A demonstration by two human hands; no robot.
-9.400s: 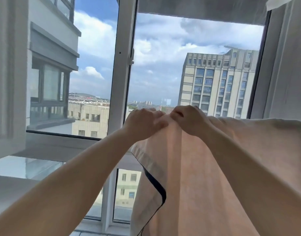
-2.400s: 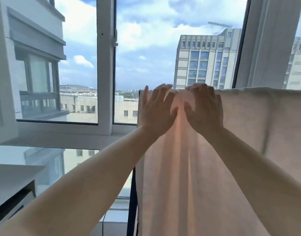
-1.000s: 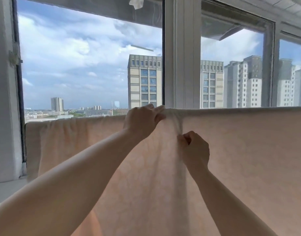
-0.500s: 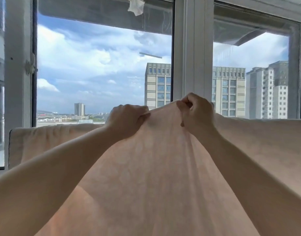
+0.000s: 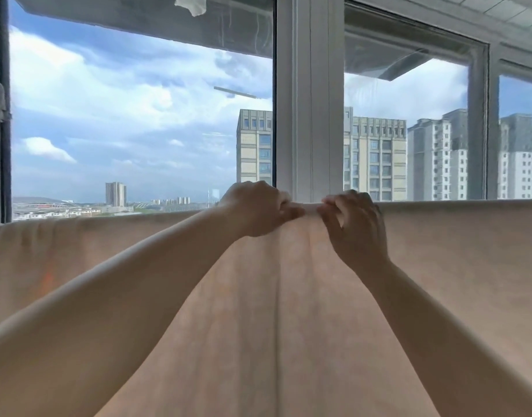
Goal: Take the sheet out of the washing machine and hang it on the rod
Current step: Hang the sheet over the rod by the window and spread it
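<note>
Peach sheet (image 5: 288,311) draped, creased – left hand (image 5: 254,210) & right hand (image 5: 353,225) prob. pinch top edge

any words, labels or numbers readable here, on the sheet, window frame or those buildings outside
None can be read.
sheet: plain peach cloth, no label or print visible.
window frame: no marking.
buildings outside: no signs legible at this distance.

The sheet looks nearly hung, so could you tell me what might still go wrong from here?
1. Both the left hand and the right hand pinch the sheet at its top fold; a tug could drag it off.
2. A crease runs down between them and may dry in.
</note>
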